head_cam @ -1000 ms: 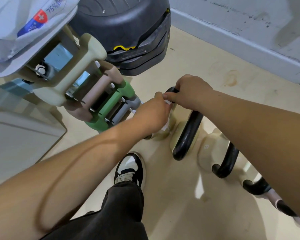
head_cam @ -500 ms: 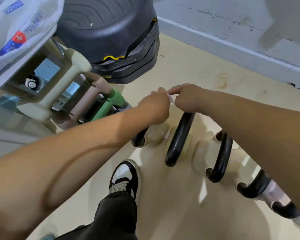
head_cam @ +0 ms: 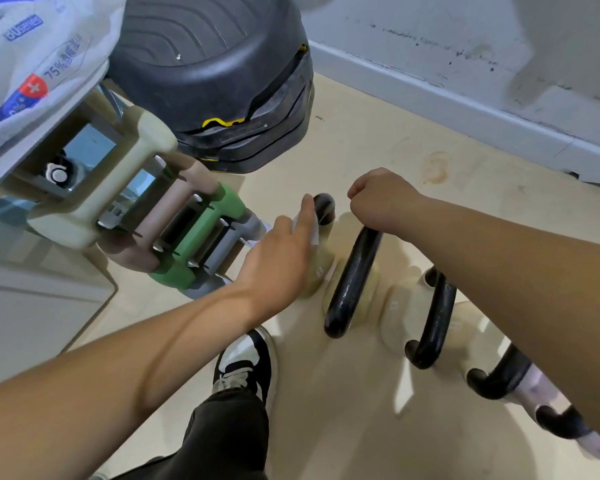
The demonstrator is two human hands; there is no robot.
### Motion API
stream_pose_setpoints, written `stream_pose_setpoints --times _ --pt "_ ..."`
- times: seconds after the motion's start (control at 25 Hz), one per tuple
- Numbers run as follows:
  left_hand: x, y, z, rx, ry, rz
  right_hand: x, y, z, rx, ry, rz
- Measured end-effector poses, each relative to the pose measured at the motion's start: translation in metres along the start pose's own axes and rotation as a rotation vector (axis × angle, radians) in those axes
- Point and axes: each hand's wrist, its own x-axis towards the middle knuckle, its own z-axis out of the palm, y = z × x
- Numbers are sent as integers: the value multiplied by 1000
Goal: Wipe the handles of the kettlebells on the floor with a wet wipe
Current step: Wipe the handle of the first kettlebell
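half a second ago both hands were pinching the wet wipe between them above the handles; now they have parted. the left hand (head_cam: 284, 251) has kept the wet wipe (head_cam: 313, 233), fingers laid out fairly straight with the white sheet under them, reaching onto the black first handle (head_cam: 323, 205) at the near end of the row. the right hand (head_cam: 381, 201) has pulled back into a fist over the top of the second handle (head_cam: 354, 278) (whether its fingers wrap the bar i can't tell from here).

i'd say the wipe is sorted out and wiping of that first handle is about to start. the kettlebells (head_cam: 395, 306) sit side by side on the cream floor, with more black handles waiting to the right. the rack of coloured dumbbells (head_cam: 201, 233) stands just left, a wipes pack (head_cam: 32, 74) on top.
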Motion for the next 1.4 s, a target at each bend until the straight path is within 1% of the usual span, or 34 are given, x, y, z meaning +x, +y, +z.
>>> stream_pose_setpoints --times 0.04,0.12,0.24,0.32,0.36,0.4,0.44,0.52,0.64,0.72,0.8,0.84,0.88,0.96,1.0,1.04,1.08,1.16,1.2,1.28,1.32,1.4 --pt "13 3 -7 14 -21 -33 1 3 0 11 6 19" --pt "47 15 -20 0 -162 -69 1 5 -1 25 32 53" --pt "92 45 -34 119 -381 -101 -1 5 0 60 73 62" --pt "105 59 -42 183 -505 -151 -2 2 1 79 70 64" --pt "109 61 -43 189 -540 -153 -1 1 3 94 66 66" --pt "109 59 -43 176 -527 -133 -1 0 4 107 62 66" --pt "105 55 -42 157 -479 -106 -1 -1 4 116 59 68" --pt "87 42 -33 83 -344 -64 -2 -4 3 129 58 63" --pt "43 19 -17 -162 -218 -98 0 -5 1 137 60 53" --pt "18 11 -16 -291 -143 -73 1 -7 2 131 56 47" --pt "13 15 -24 -437 -91 -71 2 -7 4 128 57 37" --pt "22 19 -31 -538 -123 -121 3 -7 4 129 58 30" --pt "39 20 -35 -692 -223 -211 4 -7 4 134 65 18" --pt "78 14 -41 -1114 -471 -405 7 -6 2 192 103 16" --pt "91 8 -43 -1276 -585 -462 8 -5 1 218 118 23" --pt "97 4 -41 -1344 -652 -473 8 -2 1 227 118 27" --pt "95 1 -34 -1333 -664 -427 8 0 2 220 106 20" --pt "78 -4 -23 -1312 -604 -305 8 3 5 187 71 -29" --pt "68 -9 -19 -1302 -516 -275 7 2 7 168 60 -70" --pt "35 -24 -7 -1173 -346 -197 7 -3 11 107 24 -164" --pt "13 -32 1 -1093 -274 -186 7 -6 14 55 0 -206" --pt "-37 -34 9 -934 -128 -233 5 -12 19 -86 -38 -298"
